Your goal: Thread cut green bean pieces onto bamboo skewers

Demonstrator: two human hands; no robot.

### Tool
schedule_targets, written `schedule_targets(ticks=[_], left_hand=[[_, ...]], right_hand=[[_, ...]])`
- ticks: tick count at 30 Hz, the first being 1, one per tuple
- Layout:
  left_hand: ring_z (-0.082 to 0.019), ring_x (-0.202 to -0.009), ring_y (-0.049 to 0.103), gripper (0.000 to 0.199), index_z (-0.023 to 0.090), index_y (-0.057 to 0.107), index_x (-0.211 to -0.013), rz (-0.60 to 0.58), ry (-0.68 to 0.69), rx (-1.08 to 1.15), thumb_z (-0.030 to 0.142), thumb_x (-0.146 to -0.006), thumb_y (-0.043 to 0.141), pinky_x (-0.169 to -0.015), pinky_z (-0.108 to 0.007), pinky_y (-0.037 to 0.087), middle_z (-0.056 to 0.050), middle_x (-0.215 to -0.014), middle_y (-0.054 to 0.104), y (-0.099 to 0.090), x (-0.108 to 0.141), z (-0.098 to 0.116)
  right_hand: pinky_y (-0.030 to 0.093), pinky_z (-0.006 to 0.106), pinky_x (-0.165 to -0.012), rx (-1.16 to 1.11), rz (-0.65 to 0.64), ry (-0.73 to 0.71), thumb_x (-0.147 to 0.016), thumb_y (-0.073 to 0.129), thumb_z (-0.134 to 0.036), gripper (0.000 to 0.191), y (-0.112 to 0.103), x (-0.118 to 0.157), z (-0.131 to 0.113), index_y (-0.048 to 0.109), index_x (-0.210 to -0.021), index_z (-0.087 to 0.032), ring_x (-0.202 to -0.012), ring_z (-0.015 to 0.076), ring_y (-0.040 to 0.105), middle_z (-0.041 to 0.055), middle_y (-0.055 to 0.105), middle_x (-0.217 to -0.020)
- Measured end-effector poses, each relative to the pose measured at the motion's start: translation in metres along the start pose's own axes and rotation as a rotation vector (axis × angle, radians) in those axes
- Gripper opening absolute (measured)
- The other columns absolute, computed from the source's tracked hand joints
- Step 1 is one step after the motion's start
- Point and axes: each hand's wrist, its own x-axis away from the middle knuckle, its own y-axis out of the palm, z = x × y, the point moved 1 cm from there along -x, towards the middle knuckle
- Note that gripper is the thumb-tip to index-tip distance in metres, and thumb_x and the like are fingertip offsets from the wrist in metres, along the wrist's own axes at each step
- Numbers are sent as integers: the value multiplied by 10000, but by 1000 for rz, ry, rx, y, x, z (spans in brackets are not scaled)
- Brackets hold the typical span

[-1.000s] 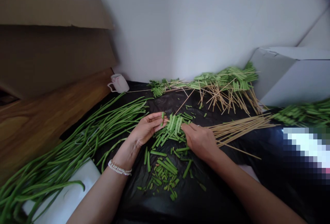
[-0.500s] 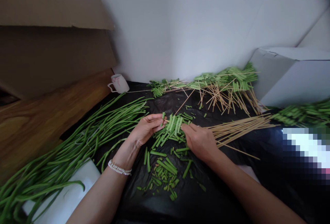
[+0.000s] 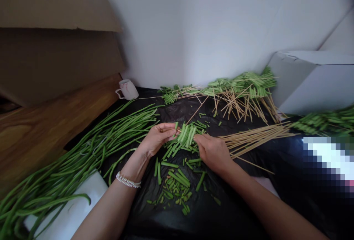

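My left hand (image 3: pixel 162 134) pinches a short green bean piece (image 3: pixel 176 125) at the tip of a thin wooden skewer. My right hand (image 3: pixel 212 149) is closed round that skewer, just right of several bean pieces (image 3: pixel 188 134) threaded side by side on it. Cut bean pieces (image 3: pixel 177 183) lie loose below and between the hands on black plastic (image 3: pixel 155 218). Bare skewers (image 3: pixel 257 136) stretch to the right from behind my right hand.
Long uncut beans (image 3: pixel 110 133) lie at left, partly over a white board (image 3: pixel 80 203). Filled skewers (image 3: pixel 243 85) are piled by the wall. A mug (image 3: pixel 128 89), a cardboard box (image 3: pixel 61 48), a white box (image 3: pixel 312 81) and more filled skewers (image 3: pixel 329 120) surround the work area.
My right hand has shifted slightly left with the skewer. The bean piece in my left hand now sits close to the skewer's tip.
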Motion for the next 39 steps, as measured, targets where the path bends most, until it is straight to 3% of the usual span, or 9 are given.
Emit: schedule_targets(ticks=[9, 13, 21, 28, 34, 39], left_hand=[[-160, -779, 700, 473, 126, 652, -1056, -29, 23, -59, 199, -624, 831, -741, -258, 545, -93, -905, 746, 4, 3, 2], [-153, -762, 697, 468, 123, 658, -1044, -37, 16, -67, 202, -617, 834, -726, -246, 539, -87, -895, 746, 4, 4, 4], [-160, -764, 694, 483, 128, 656, -1054, -73, 14, -119, 239, -619, 834, -739, -262, 530, -96, -897, 743, -1, 2, 0], [-172, -769, 692, 503, 133, 666, -1068, -72, 28, -158, 265, -614, 836, -713, -255, 512, -118, -933, 741, 0, 2, 1], [-156, -719, 680, 478, 129, 673, -1040, -84, 26, -156, 253, -608, 837, -698, -254, 502, -97, -874, 745, 1, 1, -1], [-127, -723, 672, 410, 128, 681, -982, -59, 23, -67, 200, -609, 837, -726, -227, 498, -72, -860, 741, 6, 3, 1]], right_hand=[[287, 268, -618, 2, -8, -6, -898, 415, -153, 235, -2, 0, 0, 635, -951, -214, -717, 141, 576, 11, 655, -824], [281, 260, -614, -62, -22, 10, -919, 385, -171, 231, -2, 1, -1, 608, -874, -208, -728, 133, 574, 4, 651, -804], [284, 258, -612, -20, -37, -10, -886, 420, -135, 217, -4, 0, -1, 624, -891, -206, -700, 132, 563, 11, 646, -806], [324, 239, -653, -150, -33, 1, -920, 378, -173, 235, 1, -1, -1, 605, -871, -203, -774, 133, 589, 13, 663, -831], [313, 244, -624, -38, -55, -14, -892, 404, -136, 226, -2, 0, -2, 621, -887, -200, -723, 136, 576, 21, 655, -823], [348, 231, -667, -188, 24, -7, -925, 388, -179, 243, 1, -1, 0, 624, -867, -193, -755, 134, 590, 24, 663, -818]])
